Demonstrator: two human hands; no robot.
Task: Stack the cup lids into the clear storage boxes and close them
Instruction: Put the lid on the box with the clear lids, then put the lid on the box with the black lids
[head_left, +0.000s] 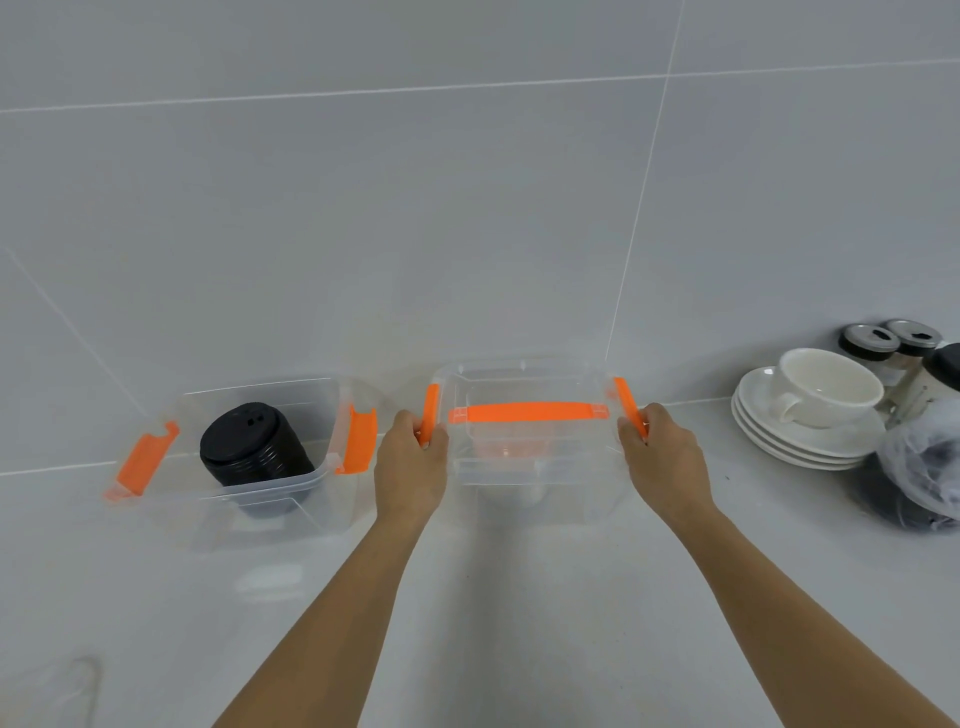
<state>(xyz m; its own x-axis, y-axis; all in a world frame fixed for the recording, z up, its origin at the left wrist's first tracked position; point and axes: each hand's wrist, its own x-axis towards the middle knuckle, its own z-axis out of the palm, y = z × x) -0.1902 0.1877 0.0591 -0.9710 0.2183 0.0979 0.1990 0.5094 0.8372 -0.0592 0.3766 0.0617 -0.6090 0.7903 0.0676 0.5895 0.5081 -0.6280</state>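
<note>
Two clear storage boxes stand on the white counter against the tiled wall. The right box (540, 467) carries its clear cover with an orange handle (527, 412) across the top; pale clear lids show faintly inside. My left hand (413, 467) presses the box's left orange latch (430, 415), and my right hand (662, 460) presses the right orange latch (629, 405). The left box (270, 504) has no cover, its two orange latches (361, 439) hang outward, and a stack of black cup lids (254, 447) leans inside it.
At the right stand a white cup (826, 387) on stacked saucers (800, 441), dark-capped jars (878, 343) behind them, and a clear plastic bag with dark items (924, 467). The tiled wall rises directly behind the boxes.
</note>
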